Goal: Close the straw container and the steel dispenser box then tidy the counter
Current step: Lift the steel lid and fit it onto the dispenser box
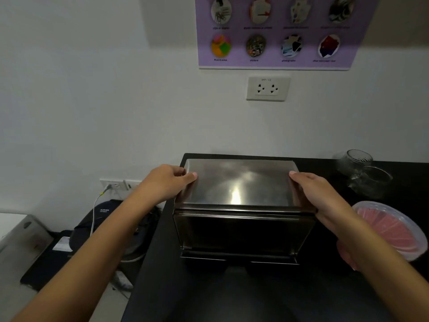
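The steel dispenser box [241, 201] stands on the black counter [209, 296], close to the wall, its flat lid down on top. My left hand [166, 182] grips the box's left side, thumb on the lid's left edge. On the other side my right hand [318, 194] holds the box, thumb on the lid's right edge. The straw container [394, 226], a clear round plastic tub with pink straws inside, lies on the counter to the right of the box, partly behind my right forearm.
Two clear glass jars [364, 173] stand at the counter's back right. A wall socket [267, 88] and a purple poster [278, 31] are above. Left of the counter, on the floor, are a dark bag [104, 221] and a white cable [95, 212].
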The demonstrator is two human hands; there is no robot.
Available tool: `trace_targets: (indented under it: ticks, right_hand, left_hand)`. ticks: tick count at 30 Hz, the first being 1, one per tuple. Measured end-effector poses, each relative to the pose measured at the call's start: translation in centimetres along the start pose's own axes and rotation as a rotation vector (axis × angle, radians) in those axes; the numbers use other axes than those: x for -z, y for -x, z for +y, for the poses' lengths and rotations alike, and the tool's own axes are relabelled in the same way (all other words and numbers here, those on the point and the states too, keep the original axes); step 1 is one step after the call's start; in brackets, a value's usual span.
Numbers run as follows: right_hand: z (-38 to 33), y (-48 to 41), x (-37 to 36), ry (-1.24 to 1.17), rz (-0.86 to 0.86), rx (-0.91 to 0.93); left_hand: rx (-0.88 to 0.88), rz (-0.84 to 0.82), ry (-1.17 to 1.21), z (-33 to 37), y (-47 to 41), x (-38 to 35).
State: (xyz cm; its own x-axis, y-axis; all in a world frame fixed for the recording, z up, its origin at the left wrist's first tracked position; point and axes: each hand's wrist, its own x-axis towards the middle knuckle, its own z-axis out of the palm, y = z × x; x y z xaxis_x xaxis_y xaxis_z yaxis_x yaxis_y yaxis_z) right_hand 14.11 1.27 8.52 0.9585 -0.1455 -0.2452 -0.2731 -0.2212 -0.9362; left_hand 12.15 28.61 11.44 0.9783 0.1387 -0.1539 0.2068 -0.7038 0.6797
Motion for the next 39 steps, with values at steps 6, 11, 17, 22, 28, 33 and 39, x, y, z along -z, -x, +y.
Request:
trace_targets:
  ticks: [6,11,17,22,28,33,39]
  right_hand:
    - [0.0,0.1,-0.1,-0.002,-0.007,-0.031]
    - [0.2,0.1,-0.1,0.032,0.011,-0.018]
    - [0.3,0.0,-0.1,0.069,0.003,-0.011]
    - [0.7,0.1,-0.2,0.110,-0.007,0.012]
    - [0.9,0.0,0.0,0.197,-0.019,0.023]
    - [0.9,-0.3,-0.1,0.230,-0.023,0.042]
    - [0.9,-0.4,0.0,0.207,-0.048,0.029]
  left_hand:
    - [-0.016,-0.001,-0.023,-0.2,-0.2,0.0]
    - [-0.016,0.024,-0.029,-0.4,-0.3,-0.1]
    - [-0.030,0.000,-0.078,-0.3,-0.5,-0.1]
    - [-0.040,-0.001,-0.118,-0.5,-0.6,-0.2]
    - [-0.064,0.033,-0.221,-0.6,-0.7,-0.3]
    - [-0.085,0.085,-0.283,-0.8,-0.5,-0.5]
    - [-0.047,0.097,-0.175,-1.1,-0.3,-0.8]
